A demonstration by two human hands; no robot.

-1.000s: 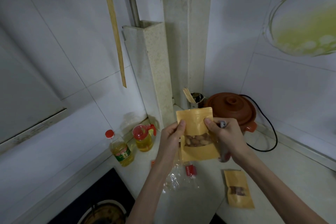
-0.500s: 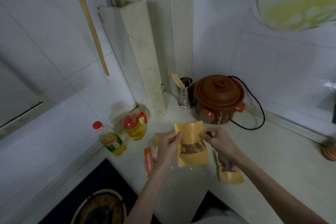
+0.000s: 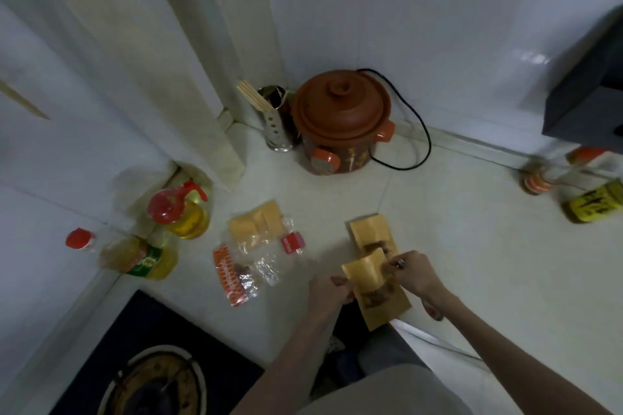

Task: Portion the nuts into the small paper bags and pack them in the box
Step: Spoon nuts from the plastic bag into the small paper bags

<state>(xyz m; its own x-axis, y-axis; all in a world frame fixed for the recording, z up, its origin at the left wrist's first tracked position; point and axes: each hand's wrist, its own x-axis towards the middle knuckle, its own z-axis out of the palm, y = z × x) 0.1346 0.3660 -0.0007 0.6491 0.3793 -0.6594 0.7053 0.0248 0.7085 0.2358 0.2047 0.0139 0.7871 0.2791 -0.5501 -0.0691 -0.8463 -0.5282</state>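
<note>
A small paper bag [image 3: 376, 293] with nuts behind its window is held between both hands at the front edge of the table [image 3: 472, 246]. Its left edge is pinched by the left hand [image 3: 328, 290], and its upper right corner is pinched by the right hand [image 3: 413, 274], where a ring is seen on one finger.

The clay pot [image 3: 340, 121] in the corner is taken as the landmark. The held bag is well in front of the pot, tilted. A second filled bag [image 3: 371, 234] lies flat on the table between the pot and the held bag, and it is partly covered by the held bag. A stack of empty bags [image 3: 258, 224] in clear plastic lies in front of the pot and to its left. An orange packet [image 3: 229, 276] lies nearer still, left of the hands. Two oil bottles [image 3: 182, 210] stand far left of the pot, by the wall. A metal holder with chopsticks [image 3: 274, 121] is touching the pot on its left side. A black cable [image 3: 418, 131] is curved behind the pot on the right.
</note>
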